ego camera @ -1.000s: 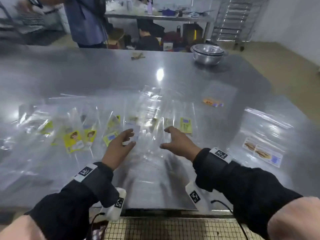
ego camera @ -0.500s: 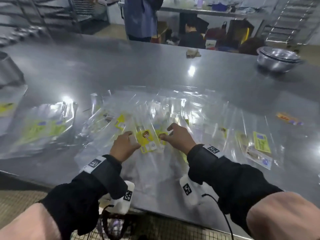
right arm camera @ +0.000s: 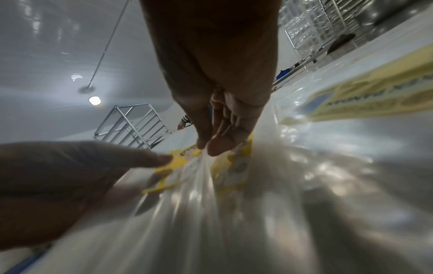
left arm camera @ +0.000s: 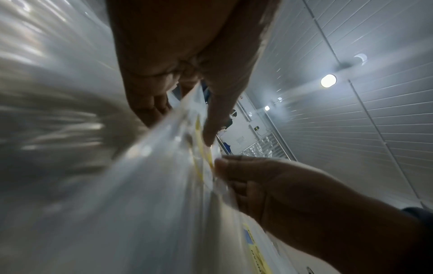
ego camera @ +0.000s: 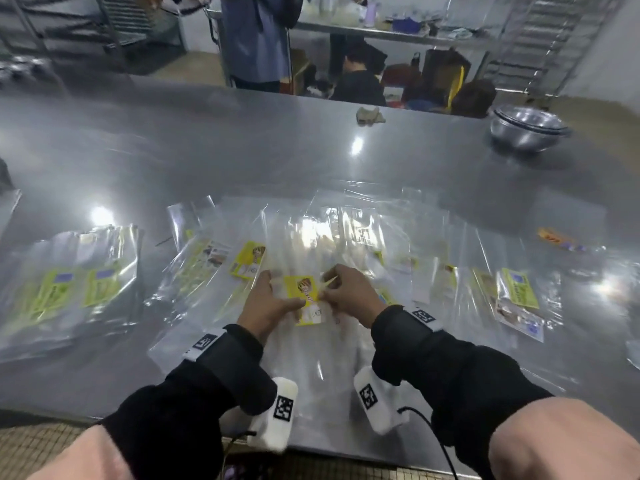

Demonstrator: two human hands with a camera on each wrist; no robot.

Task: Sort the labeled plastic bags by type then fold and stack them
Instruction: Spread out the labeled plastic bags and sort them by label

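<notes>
far left of my hands: stack of clear bags with green-yellow labels, lying flat on the steel table, well apart from my left hand.
just left of my left hand: loose clear bags, overlapping; one carries a yellow cartoon label.
my left hand: fingers curled, thumb out on the left edge of the bag I hold; from the left wrist view the plastic seems pinched between thumb and fingers, blurred so not fully sure.
between my hands: clear bag with yellow cartoon label, raised a little off the pile, label facing up.
my right hand: thumb and forefinger pinching the right edge of that same bag; right wrist view shows the fingertips closed on a crease of plastic.
right of my right hand: more clear bags spread flat, one with a green-yellow label, one with a white-blue label near it.
far right, beyond my hands: small orange label on the table; steel bowls nested at the far corner.
behind the table: a standing person and a seated one.
</notes>
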